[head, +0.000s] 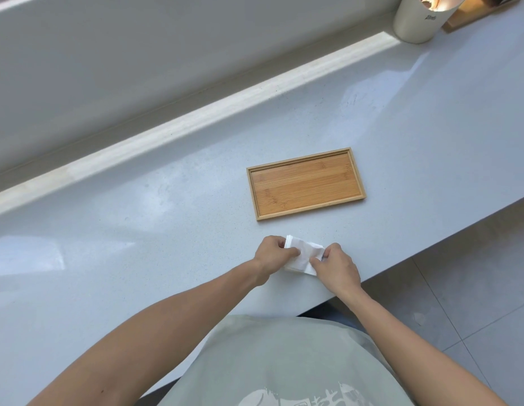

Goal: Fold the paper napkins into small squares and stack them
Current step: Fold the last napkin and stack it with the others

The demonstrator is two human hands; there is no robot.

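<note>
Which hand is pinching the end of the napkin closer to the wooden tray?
The left hand. It pinches the far end of the napkin, nearest the wooden tray; the right hand holds the nearer end.

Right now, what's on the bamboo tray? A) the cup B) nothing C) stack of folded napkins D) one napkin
B: the bamboo tray shows only bare wood, while the paper napkin is held by both hands on the countertop nearer the person.
</note>
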